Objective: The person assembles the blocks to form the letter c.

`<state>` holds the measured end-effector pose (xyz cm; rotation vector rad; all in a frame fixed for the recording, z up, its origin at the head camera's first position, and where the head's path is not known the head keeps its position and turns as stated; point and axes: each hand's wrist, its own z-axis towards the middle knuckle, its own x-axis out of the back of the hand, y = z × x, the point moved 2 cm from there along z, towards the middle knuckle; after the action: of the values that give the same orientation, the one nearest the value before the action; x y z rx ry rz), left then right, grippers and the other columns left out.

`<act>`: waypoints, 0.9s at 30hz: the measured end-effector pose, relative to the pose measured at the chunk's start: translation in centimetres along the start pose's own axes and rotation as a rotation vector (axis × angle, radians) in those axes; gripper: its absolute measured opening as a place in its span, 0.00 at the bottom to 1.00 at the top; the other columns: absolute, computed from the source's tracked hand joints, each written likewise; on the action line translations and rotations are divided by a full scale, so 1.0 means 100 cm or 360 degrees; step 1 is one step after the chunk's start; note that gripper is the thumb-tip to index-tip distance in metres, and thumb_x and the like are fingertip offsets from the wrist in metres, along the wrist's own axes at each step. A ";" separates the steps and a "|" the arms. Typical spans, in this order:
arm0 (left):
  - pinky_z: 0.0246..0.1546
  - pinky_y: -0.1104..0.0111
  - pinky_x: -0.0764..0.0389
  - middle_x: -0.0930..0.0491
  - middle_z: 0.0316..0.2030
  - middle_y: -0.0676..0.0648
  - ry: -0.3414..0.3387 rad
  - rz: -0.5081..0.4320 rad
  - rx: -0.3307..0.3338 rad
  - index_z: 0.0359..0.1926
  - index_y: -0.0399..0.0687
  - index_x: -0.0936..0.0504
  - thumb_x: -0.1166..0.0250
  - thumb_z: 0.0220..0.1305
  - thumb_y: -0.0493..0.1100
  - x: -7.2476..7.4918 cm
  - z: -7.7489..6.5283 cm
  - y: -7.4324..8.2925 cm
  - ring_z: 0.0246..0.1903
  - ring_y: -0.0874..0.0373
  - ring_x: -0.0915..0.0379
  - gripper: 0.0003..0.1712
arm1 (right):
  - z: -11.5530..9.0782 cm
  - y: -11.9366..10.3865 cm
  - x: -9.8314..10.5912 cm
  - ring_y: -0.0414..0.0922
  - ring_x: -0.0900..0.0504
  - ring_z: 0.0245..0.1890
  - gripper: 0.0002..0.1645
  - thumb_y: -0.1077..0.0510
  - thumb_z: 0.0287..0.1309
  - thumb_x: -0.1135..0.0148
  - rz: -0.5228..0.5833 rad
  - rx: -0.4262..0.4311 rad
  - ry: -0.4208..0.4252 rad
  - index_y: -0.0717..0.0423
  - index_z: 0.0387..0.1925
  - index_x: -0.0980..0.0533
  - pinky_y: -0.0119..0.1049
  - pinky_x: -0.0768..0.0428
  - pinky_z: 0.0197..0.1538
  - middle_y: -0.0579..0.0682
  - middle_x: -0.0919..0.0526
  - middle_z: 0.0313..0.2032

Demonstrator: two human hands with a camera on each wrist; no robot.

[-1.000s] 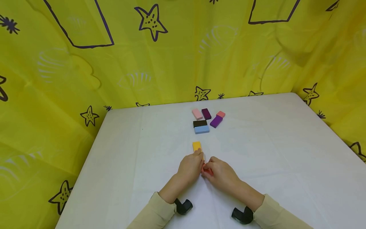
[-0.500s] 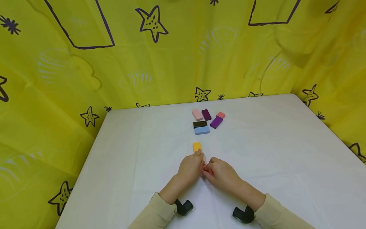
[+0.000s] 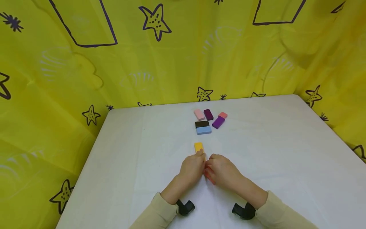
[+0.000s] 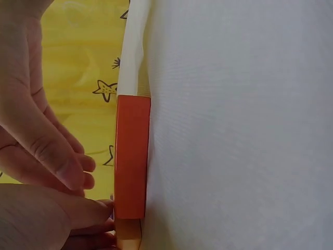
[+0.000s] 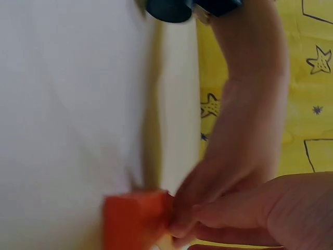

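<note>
In the head view, a row of small flat blocks lies before me: a yellow block (image 3: pixel 198 146), then a light orange block mostly under my fingers, then an orange-red block (image 3: pixel 210 179). My left hand (image 3: pixel 192 167) grips the row around the light orange block. In the left wrist view its thumb and fingers meet the edge where the orange-red block (image 4: pixel 132 156) joins the light orange block (image 4: pixel 128 229). My right hand (image 3: pixel 226 170) is just over the orange-red block. Its fingertips are loosely together and apart from that block in the left wrist view.
Farther back on the white table (image 3: pixel 160 140) lie a light blue block (image 3: pixel 204 130), a black block (image 3: pixel 202 124), a pink block (image 3: pixel 199 114), a dark plum block (image 3: pixel 208 114), a purple block (image 3: pixel 218 122) and a coral block (image 3: pixel 223 115). A yellow curtain (image 3: pixel 177 63) hangs behind.
My right fingers have come off the orange-red block and uncovered more of it. My left hand has kept its place on the row. The head view has shifted slightly.
</note>
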<state>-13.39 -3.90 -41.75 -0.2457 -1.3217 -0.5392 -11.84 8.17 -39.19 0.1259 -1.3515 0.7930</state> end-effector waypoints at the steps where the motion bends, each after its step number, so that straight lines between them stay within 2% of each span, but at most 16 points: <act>1: 0.25 0.67 0.23 0.21 0.47 0.44 -0.0017 -0.0003 0.0008 0.28 0.44 0.23 0.38 0.59 0.40 0.000 0.000 0.000 0.28 0.53 0.21 0.05 | 0.003 0.001 0.003 0.44 0.25 0.26 0.07 0.62 0.44 0.31 -0.0002 -0.0040 -0.0023 0.63 0.26 0.19 0.34 0.22 0.32 0.49 0.24 0.24; 5: 0.28 0.67 0.22 0.22 0.49 0.43 -0.0084 -0.0034 0.0049 0.32 0.43 0.22 0.39 0.60 0.40 -0.001 0.002 0.000 0.32 0.53 0.21 0.05 | 0.016 0.009 0.013 0.51 0.21 0.35 0.12 0.63 0.46 0.31 0.0013 -0.0217 -0.0129 0.66 0.34 0.19 0.42 0.21 0.41 0.54 0.20 0.31; 7: 0.29 0.66 0.22 0.22 0.49 0.43 -0.0106 -0.0035 0.0062 0.33 0.43 0.21 0.39 0.60 0.41 -0.001 0.002 0.000 0.32 0.53 0.20 0.05 | 0.023 0.014 0.016 0.52 0.21 0.37 0.14 0.63 0.47 0.31 0.0019 -0.0259 -0.0159 0.66 0.36 0.19 0.43 0.22 0.43 0.55 0.20 0.33; 13: 0.27 0.66 0.22 0.22 0.49 0.44 -0.0089 -0.0012 0.0046 0.34 0.43 0.20 0.39 0.60 0.41 -0.002 0.003 0.001 0.31 0.53 0.20 0.06 | 0.035 0.027 0.017 0.53 0.21 0.38 0.14 0.64 0.47 0.32 0.0013 -0.0248 -0.0159 0.67 0.37 0.20 0.44 0.22 0.43 0.58 0.19 0.34; 18: 0.29 0.66 0.21 0.22 0.50 0.44 -0.0075 0.0006 0.0040 0.38 0.42 0.20 0.39 0.60 0.41 0.000 0.001 0.000 0.34 0.53 0.20 0.08 | 0.047 0.036 0.016 0.54 0.21 0.40 0.14 0.63 0.49 0.33 -0.0003 -0.0261 -0.0183 0.67 0.38 0.20 0.46 0.23 0.44 0.59 0.18 0.36; 23: 0.36 0.66 0.21 0.24 0.52 0.43 -0.0131 0.0007 0.0047 0.48 0.39 0.20 0.39 0.61 0.42 0.001 0.002 0.000 0.41 0.53 0.21 0.15 | 0.062 0.046 0.014 0.54 0.21 0.39 0.14 0.62 0.49 0.33 -0.0020 -0.0253 -0.0162 0.67 0.39 0.20 0.46 0.23 0.44 0.58 0.18 0.35; 27: 0.38 0.66 0.21 0.25 0.52 0.43 -0.0166 0.0002 0.0057 0.50 0.39 0.21 0.40 0.62 0.42 0.001 0.002 0.001 0.43 0.54 0.22 0.17 | 0.073 0.054 0.008 0.54 0.21 0.39 0.14 0.64 0.49 0.34 -0.0018 -0.0251 -0.0125 0.68 0.39 0.20 0.46 0.23 0.44 0.59 0.19 0.35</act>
<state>-13.50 -3.74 -41.55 -0.2478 -1.4310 -0.5071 -20.92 8.76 -38.53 0.0409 -1.4809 0.6751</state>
